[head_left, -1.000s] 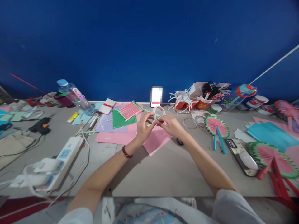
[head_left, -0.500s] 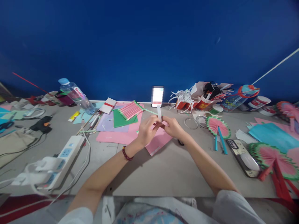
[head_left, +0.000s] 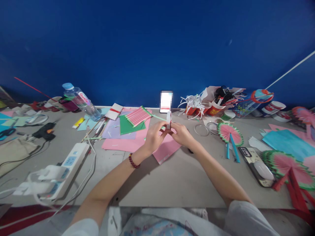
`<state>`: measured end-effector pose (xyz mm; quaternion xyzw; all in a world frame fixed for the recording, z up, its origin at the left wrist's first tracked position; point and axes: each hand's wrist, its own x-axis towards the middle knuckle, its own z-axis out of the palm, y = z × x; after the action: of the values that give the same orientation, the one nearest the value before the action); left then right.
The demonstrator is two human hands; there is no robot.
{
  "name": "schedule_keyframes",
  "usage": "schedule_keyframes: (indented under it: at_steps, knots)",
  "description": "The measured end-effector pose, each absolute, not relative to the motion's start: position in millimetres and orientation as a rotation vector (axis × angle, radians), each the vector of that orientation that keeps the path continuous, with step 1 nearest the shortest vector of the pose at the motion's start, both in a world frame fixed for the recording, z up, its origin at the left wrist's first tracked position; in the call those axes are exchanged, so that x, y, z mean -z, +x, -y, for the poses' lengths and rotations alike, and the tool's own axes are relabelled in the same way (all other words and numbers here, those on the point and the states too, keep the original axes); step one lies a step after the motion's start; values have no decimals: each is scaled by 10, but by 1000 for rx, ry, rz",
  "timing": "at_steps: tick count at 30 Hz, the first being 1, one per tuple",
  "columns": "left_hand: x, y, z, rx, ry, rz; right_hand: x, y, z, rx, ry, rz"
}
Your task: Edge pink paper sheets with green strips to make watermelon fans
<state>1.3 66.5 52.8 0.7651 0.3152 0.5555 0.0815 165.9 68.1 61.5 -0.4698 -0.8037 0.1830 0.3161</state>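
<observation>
A tape roll (head_left: 168,118) was pinched upright above the pink sheet (head_left: 166,149) by the left hand (head_left: 153,137) and right hand (head_left: 181,134) (both clamped on it), so its rim was kept reachable.

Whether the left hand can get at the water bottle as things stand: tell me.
Probably yes. Only flat paper sheets lie between the left hand and the water bottle, nothing tall. But that hand pinches the tape roll together with the right hand, so it would have to let go first.

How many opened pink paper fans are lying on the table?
3: the blue-handled fan right of centre, the red-handled fan at the right edge, the far fan at back right. Others may be stacked beneath.
</observation>
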Motion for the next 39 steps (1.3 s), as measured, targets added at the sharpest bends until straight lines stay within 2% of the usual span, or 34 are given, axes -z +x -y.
schedule_keyframes:
  at_steps: [7,21,39]
  knots:
    - [-515,-12,-687,-1528,2280,-894,-555,1661,-708,-394,-1253,2142]
    - [-454,12,-691,-1625,2230,-903,-552,1655,-693,-408,-1284,2138]
    - [-549,-38,-700,-1401,2310,-917,-501,1618,-710,-424,-1314,2113]
